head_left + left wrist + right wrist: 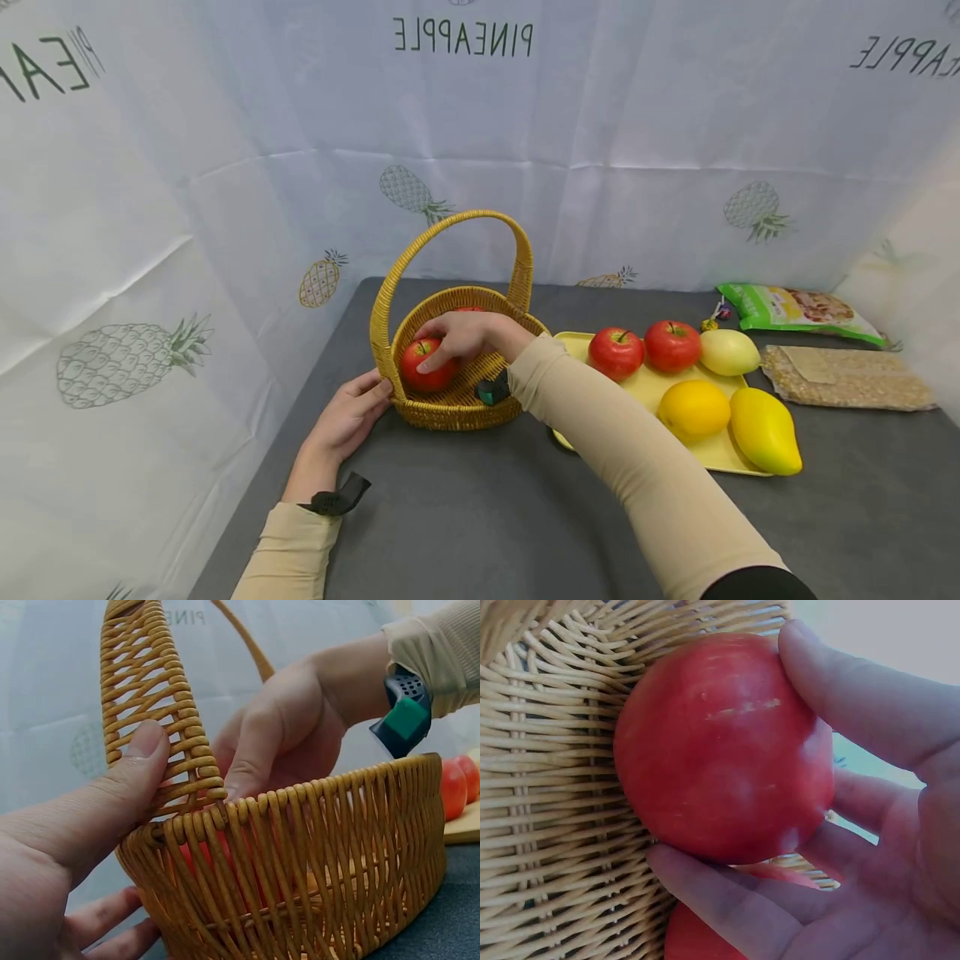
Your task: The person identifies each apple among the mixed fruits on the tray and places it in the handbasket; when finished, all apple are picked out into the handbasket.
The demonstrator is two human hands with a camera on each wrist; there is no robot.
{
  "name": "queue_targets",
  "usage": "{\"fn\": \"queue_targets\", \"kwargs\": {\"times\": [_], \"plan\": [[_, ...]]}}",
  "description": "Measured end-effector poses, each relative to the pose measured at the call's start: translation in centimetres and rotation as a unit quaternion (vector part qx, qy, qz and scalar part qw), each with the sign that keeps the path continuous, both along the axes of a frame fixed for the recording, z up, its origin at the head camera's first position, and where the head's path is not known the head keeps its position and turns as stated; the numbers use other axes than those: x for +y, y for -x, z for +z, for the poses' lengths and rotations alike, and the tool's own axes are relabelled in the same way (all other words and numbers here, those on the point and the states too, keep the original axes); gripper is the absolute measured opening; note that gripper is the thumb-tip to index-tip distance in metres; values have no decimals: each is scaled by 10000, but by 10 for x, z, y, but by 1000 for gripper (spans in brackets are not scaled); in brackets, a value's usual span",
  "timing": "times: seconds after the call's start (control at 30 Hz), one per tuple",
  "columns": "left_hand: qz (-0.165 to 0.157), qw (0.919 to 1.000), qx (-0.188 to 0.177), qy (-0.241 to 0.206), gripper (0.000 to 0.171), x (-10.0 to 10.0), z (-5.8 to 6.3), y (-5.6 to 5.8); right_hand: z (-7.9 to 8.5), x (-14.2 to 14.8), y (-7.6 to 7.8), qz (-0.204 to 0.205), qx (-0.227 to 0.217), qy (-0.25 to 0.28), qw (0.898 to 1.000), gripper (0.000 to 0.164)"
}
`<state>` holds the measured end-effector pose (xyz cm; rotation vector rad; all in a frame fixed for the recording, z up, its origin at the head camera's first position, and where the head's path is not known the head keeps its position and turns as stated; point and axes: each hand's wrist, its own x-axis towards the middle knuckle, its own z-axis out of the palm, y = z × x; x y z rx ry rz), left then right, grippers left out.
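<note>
My right hand [472, 332] reaches down into a yellow-brown wicker basket [450, 418] and holds a red apple [426, 373] at its left inner side. In the right wrist view the thumb and fingers curl round this apple [724, 750], which sits close over the woven bottom. Another red apple [697, 937] shows below it, mostly hidden by the fingers. At the basket's left end my left hand [351, 417] grips the wall by the handle base. Its thumb presses the handle [154, 682] from one side, with the other fingers low against the outer weave.
Right of the basket, a pale yellow tray [643, 392] carries two red apples [615, 353], a pale green-yellow fruit [729, 352], a lemon [693, 410] and a yellow mango [765, 432]. Beyond it lie a green food packet [802, 312] and a clear bag of grains [847, 379].
</note>
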<state>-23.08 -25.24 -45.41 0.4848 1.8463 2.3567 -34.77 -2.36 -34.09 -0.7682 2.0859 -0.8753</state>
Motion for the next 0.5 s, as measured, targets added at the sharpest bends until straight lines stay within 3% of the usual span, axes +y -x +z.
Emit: {"fn": "queue_targets", "kwargs": {"times": [0.23,0.5], "plan": [[49,10000,-72,5,31,5,1,0,6,8,-3,222,710,-666,9950,75],[511,9982,-282,110,39,11,4,-1,12,13,-15,368,1396,-752,9867,69]]}}
